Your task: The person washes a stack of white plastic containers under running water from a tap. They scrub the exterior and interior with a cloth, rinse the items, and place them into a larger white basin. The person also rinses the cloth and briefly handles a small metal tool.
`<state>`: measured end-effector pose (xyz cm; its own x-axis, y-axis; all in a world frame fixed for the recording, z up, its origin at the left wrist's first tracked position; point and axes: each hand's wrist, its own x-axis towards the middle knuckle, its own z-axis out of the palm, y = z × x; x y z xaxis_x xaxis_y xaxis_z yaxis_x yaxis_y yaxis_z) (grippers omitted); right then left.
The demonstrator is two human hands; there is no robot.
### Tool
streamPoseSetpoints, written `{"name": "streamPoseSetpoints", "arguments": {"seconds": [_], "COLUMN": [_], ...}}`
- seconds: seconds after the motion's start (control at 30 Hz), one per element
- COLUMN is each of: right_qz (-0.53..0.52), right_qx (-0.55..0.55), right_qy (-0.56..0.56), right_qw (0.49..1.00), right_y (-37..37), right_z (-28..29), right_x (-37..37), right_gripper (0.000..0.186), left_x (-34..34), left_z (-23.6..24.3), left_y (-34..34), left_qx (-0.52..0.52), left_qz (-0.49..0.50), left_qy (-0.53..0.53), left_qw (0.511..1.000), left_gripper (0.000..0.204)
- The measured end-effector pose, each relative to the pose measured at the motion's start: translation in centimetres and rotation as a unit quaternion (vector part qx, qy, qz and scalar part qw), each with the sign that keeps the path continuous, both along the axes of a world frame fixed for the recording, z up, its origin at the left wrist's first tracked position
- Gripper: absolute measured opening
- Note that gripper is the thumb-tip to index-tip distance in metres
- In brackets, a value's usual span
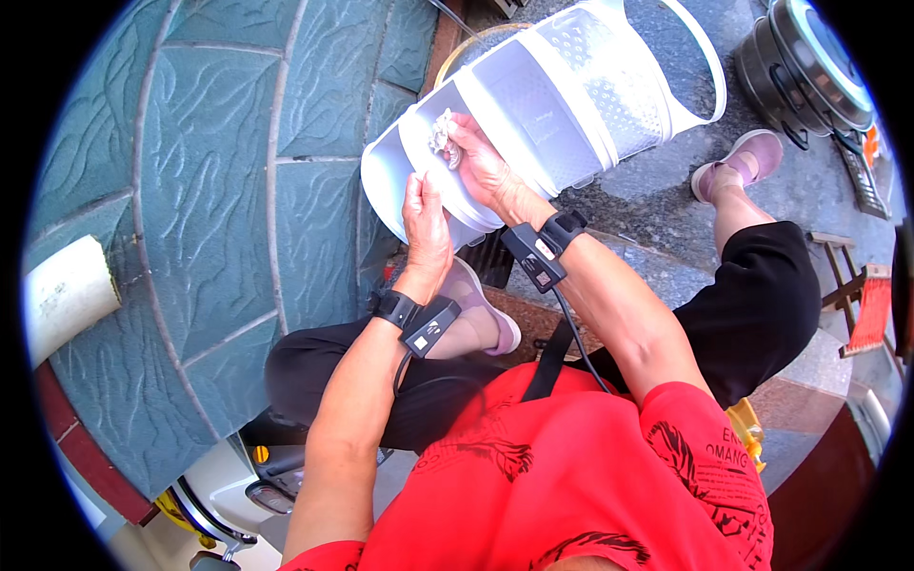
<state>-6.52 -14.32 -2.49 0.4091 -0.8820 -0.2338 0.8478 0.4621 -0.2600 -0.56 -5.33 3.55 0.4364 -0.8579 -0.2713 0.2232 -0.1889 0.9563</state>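
A white plastic tiered rack (533, 105) with perforated panels and a looped handle lies slanted in front of me. My right hand (481, 169) reaches over its near compartments, fingers closed on a small crumpled whitish cloth (441, 139). The cloth is against or just above the white plastic; I cannot tell which. My left hand (427, 228) is beside the rack's near end, fingers curled together at its edge. What those fingers hold, if anything, is hidden. Each wrist wears a black strap with a small black box.
A blue-green tiled wall (209, 152) fills the left, with a pale pipe end (71, 295) jutting from it. Stacked metal pots (809, 76) stand at the far right. A small wooden stool with red webbing (866, 309) is at the right. My feet in pink shoes flank the rack.
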Motion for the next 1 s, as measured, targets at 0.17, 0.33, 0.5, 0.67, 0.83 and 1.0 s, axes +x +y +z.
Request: {"name": "streamPoseSetpoints", "arguments": {"seconds": [0.17,0.33,0.5,0.67,0.83,1.0], "right_qz": [0.006,0.032,0.062,0.043,0.02,0.039], "right_qx": [0.044,-0.001,-0.006,0.008,0.005,-0.075], "right_qy": [-0.004,-0.015,-0.024,-0.034,-0.038,0.015], "right_qw": [0.999,0.999,0.998,0.998,0.999,0.996], "right_y": [-0.2,-0.7,-0.2,-0.4,-0.6,-0.7], "right_z": [0.4,-0.4,0.8,1.0,1.1,0.1], "right_x": [0.2,0.1,-0.5,-0.6,-0.2,-0.3], "right_gripper": [0.012,0.014,0.016,0.017,0.015,0.016], "left_x": [0.4,0.2,0.5,0.5,0.4,0.4], "left_z": [-0.4,-0.2,-0.2,-0.2,0.0,-0.3], "left_y": [0.3,-0.2,0.1,-0.1,0.0,0.1], "left_qx": [0.002,0.009,-0.006,-0.001,0.018,0.018], "left_qz": [-0.01,-0.014,-0.04,-0.04,-0.035,-0.019], "left_qy": [-0.051,-0.118,-0.147,-0.158,-0.162,-0.128], "left_qw": [0.999,0.993,0.988,0.987,0.986,0.991], "left_gripper": [0.024,0.049,0.054,0.052,0.054,0.055]}}
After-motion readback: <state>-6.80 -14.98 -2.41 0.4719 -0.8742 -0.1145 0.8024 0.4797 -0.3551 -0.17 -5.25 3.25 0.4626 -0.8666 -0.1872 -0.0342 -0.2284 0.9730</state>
